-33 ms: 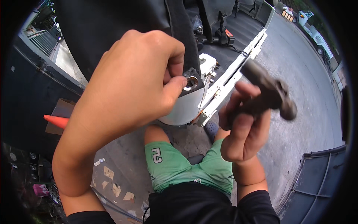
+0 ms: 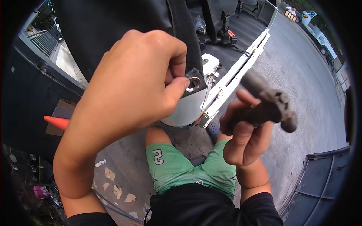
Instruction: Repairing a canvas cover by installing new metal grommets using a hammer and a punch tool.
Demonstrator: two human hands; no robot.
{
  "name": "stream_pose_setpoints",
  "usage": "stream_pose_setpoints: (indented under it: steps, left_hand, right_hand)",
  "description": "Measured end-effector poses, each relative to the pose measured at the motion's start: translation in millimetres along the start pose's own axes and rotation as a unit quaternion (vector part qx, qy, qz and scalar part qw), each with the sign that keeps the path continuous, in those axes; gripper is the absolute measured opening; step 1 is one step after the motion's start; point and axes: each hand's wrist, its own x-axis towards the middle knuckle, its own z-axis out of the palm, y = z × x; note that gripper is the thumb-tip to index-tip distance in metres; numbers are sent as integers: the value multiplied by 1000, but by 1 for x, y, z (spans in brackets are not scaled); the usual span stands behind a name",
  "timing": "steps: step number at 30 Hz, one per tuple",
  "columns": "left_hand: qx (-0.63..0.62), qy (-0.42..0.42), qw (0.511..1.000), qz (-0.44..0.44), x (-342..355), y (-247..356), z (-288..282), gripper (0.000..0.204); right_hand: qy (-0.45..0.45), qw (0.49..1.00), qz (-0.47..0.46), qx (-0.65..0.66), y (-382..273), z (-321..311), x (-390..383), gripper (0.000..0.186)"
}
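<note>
My left hand (image 2: pixel 139 71) is bent over the corner of a thick black sheet (image 2: pixel 201 84). Its thumb and finger pinch a silvery metal ring (image 2: pixel 192 90), like a grommet, which lies on that corner over a round opening. Up at the right, apart from the ring, a dark, worn ball-peen hammer (image 2: pixel 273 100) is gripped in my right hand (image 2: pixel 247 139). The fingers close around the handle just under the head, with the rounded peen toward the lower right. A grey curved surface (image 2: pixel 184 113) lies below the sheet's corner.
A white metal rail (image 2: pixel 230 90) edges a black ribbed truck bed (image 2: pixel 247 28). To the left are an orange cone (image 2: pixel 56 122) and a cardboard piece (image 2: pixel 64 111). Paper scraps (image 2: pixel 117 191) litter the ground. A dark metal panel (image 2: pixel 320 180) stands at lower right.
The hammer and my right hand have dropped slightly, and the peen end has tipped downward. My left hand and the ring stay where they were.
</note>
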Motion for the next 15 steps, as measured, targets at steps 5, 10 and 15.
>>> stream_pose_setpoints:
  steps: [5, 10, 15]
  left_hand:
    - [-13, 24, 999, -18, -8, 3, 1, 13]
    - [-52, 72, 995, 55, -17, -12, 17, 10]
    - [96, 190, 953, 214, -38, -30, 40, 28]
  right_hand:
    - [-88, 958, -115, -246, 4, 0, -1, 42]
    - [-116, 950, -72, -280, 1, 10, 2, 43]
    - [-140, 950, -57, -274, 0, 9, 4, 43]
